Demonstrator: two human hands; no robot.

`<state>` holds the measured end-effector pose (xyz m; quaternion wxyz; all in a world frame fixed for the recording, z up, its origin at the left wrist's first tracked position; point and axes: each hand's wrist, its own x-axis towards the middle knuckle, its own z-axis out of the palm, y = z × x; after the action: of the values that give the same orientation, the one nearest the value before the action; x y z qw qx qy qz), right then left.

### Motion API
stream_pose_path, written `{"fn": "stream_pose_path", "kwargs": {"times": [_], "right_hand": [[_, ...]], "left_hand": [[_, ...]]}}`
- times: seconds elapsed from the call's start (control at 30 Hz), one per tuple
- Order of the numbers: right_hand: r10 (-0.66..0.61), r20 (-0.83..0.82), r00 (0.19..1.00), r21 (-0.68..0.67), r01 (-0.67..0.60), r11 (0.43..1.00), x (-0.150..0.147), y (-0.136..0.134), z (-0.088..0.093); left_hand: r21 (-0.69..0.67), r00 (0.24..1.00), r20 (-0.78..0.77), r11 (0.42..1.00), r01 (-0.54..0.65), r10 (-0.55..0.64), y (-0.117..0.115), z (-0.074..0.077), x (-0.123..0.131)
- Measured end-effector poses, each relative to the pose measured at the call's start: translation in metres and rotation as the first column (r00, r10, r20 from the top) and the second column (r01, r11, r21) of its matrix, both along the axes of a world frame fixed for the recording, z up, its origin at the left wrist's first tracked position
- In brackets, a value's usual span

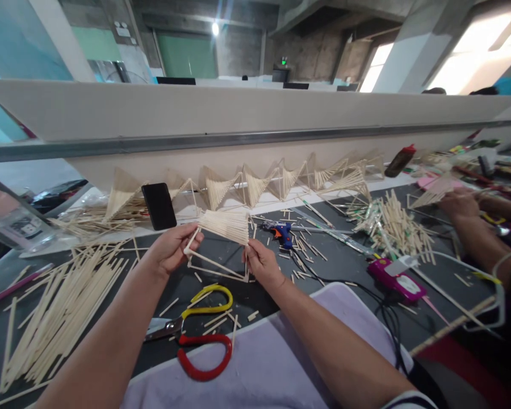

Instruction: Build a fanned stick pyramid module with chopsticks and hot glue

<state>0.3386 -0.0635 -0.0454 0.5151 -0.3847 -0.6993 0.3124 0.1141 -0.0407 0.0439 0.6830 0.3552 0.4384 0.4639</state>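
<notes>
Between my two hands is a small frame of thin wooden sticks (225,226), its top filled by a fan of sticks laid side by side. My left hand (172,248) pinches its left corner, and my right hand (259,262) grips the right side near the fan's edge. Below the frame lie scissors (206,335) with one yellow and one red handle, blades pointing left. A blue glue gun (283,234) with an orange trigger rests just beyond my right hand. A bundle of loose sticks (68,312) spreads left of my left forearm.
Several finished stick frames (255,184) stand along the low wall behind a black phone (159,205). At right are a stick pile (398,224), a magenta power strip (397,279) with cables, and a dark red-capped bottle (400,161). Another person's hand (460,205) works far right. A purple cloth (247,369) lies in front.
</notes>
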Motion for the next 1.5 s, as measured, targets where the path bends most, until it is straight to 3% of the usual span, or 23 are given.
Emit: {"fn": "stream_pose_path", "kwargs": {"times": [0.33, 0.7, 0.97, 1.27, 1.5], "right_hand": [[-0.005, -0.205, 0.979, -0.196, -0.036, 0.98, -0.003, 0.014, -0.006], [-0.017, -0.279, 0.96, -0.312, -0.074, 0.947, -0.01, 0.022, -0.008], [0.003, -0.249, 0.969, -0.314, -0.084, 0.946, -0.008, 0.027, -0.009], [0.043, -0.188, 0.981, -0.281, -0.096, 0.955, -0.004, 0.033, -0.009], [0.064, -0.212, 0.975, -0.291, -0.125, 0.948, -0.003, 0.031, -0.007]], "left_hand": [[0.207, 0.996, -0.002, 0.975, 0.085, -0.086, 0.001, -0.006, 0.002], [0.125, 0.998, 0.011, 0.99, 0.065, -0.067, 0.007, -0.012, -0.007], [0.077, 1.0, 0.001, 0.997, 0.031, -0.031, 0.006, -0.01, -0.007], [0.086, 0.999, 0.041, 0.996, -0.015, 0.011, 0.017, -0.028, -0.003], [0.061, 1.0, 0.023, 0.998, 0.004, -0.005, 0.015, -0.027, -0.003]]}}
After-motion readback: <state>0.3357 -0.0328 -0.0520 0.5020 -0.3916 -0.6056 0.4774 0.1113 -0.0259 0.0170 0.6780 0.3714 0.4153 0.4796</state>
